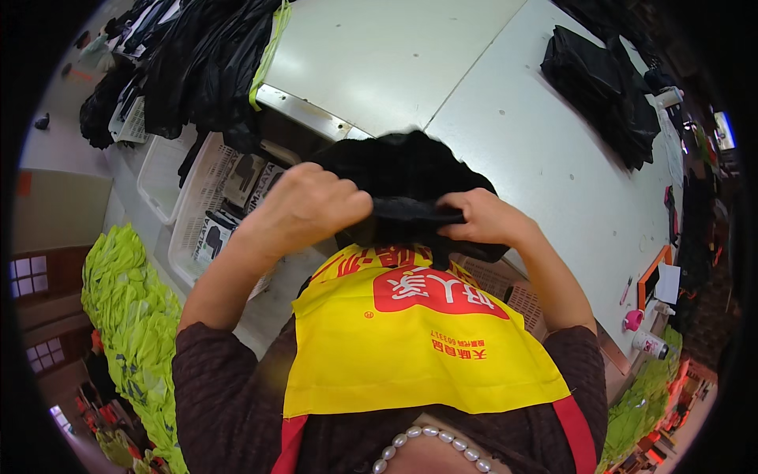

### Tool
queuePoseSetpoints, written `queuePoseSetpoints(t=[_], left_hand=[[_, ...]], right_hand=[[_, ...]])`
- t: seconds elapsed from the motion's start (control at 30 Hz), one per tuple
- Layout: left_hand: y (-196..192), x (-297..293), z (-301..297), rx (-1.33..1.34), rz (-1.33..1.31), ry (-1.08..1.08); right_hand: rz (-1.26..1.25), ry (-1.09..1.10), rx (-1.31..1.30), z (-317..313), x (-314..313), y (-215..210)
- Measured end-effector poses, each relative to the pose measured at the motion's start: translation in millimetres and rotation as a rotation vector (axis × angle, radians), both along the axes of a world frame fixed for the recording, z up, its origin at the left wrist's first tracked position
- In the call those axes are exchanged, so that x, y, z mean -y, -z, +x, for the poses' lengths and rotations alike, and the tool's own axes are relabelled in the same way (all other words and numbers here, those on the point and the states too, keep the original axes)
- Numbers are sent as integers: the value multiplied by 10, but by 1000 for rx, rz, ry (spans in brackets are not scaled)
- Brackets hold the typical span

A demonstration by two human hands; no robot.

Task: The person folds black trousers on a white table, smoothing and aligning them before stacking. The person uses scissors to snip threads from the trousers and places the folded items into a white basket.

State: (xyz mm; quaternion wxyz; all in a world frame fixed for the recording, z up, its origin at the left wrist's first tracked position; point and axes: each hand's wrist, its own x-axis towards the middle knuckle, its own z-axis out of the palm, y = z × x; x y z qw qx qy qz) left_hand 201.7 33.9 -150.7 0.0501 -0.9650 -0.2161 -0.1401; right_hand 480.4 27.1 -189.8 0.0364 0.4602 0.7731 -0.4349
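In front of my yellow apron [426,379] a black, soft-looking cloth piece [414,162] is held up between my hands, with a smoother black band along its near edge. My left hand [308,207] is closed in a fist around the band's left end. At the right end, my right hand [485,219] pinches the band between thumb and fingers. The cloth bunches up beyond the band and hangs over the front edge of the white table [505,118]. What sort of garment or item it is, I cannot make out.
White plastic baskets [183,254] holding printed packages stand at the left. Black bags or cloths [197,59] hang over the table's left corner; a folded black stack [588,75] lies at the far right. Bright green bundles [130,316] are heaped lower left. A bottle [649,344] stands right.
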Motion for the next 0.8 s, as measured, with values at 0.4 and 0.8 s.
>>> queuePoseSetpoints(t=[0.4,0.8], left_hand=[[117,21,-955,-461,-302,-494],[-132,484,-515,-290,-452,-58]], right_hand=[[591,-312,188,-110,236,-578],[1014,-171,251,-231,95,-448]])
